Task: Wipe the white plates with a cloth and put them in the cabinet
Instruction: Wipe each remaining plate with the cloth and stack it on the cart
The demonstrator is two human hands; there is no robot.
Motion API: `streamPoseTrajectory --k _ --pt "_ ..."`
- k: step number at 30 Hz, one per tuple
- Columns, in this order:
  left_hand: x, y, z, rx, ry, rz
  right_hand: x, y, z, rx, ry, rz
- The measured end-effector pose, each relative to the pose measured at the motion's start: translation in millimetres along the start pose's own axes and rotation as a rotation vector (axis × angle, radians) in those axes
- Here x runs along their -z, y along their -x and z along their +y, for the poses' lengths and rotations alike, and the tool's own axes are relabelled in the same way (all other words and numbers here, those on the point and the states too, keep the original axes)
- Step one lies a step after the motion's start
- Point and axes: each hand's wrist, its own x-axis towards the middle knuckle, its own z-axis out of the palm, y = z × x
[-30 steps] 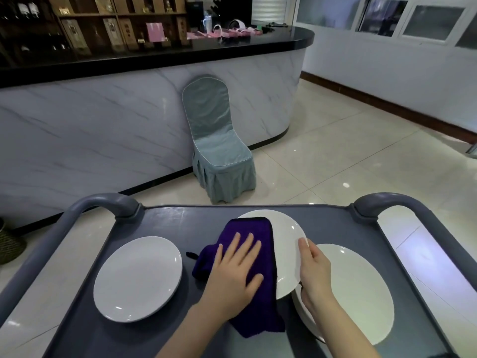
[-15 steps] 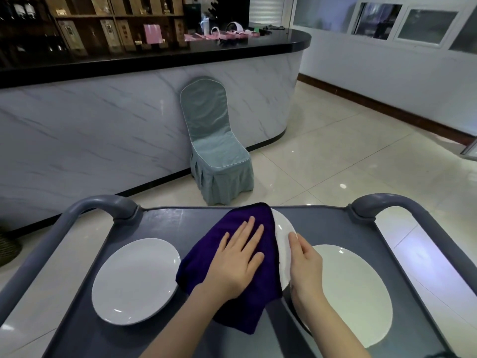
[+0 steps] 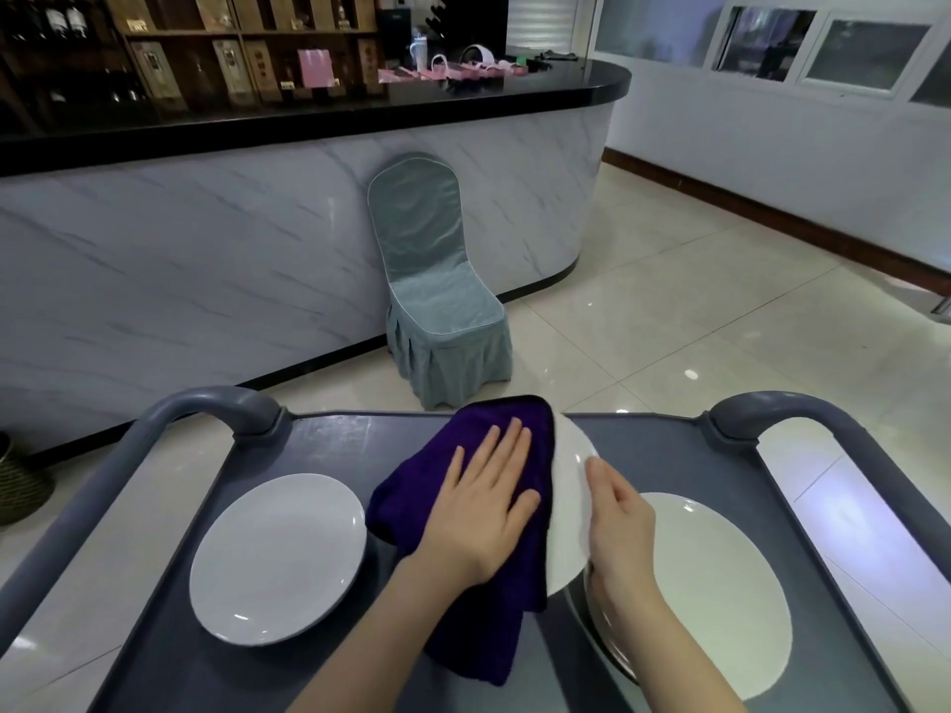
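Observation:
A white plate (image 3: 568,501) is tilted up on edge over the grey cart tray (image 3: 329,440). A purple cloth (image 3: 463,470) covers most of its face. My left hand (image 3: 483,506) presses flat on the cloth with straight fingers. My right hand (image 3: 617,527) holds the plate's right rim and back, its fingers partly hidden behind the plate. A second white plate (image 3: 278,558) lies flat on the left of the tray. A third plate (image 3: 720,589) lies on the right, under my right forearm.
Grey cart handles rise at the far left (image 3: 206,409) and far right (image 3: 803,419). A chair in a grey-blue cover (image 3: 437,311) stands against a marble-fronted bar counter (image 3: 206,280). Shiny tiled floor (image 3: 694,326) spreads to the right. A woven basket (image 3: 20,486) sits at far left.
The plate has tipped up more steeply. My left hand and the cloth have slid up and away across it, so less white shows. My right hand has moved along the rim.

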Motion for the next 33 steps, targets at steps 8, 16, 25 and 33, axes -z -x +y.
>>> streamPoseTrajectory --k 8,16,25,33 --pt "-17 37 9 -0.243 0.004 0.013 3 1 1 -0.048 0.015 0.066" --pt "1 3 -6 0.048 0.017 0.031 -2 1 -6 -0.024 0.021 0.048" --pt "-19 40 26 -0.201 0.043 0.040 -3 9 10 -0.097 -0.021 0.060" --pt "8 10 -13 0.044 -0.043 0.017 1 3 -13 -0.034 -0.016 0.065"
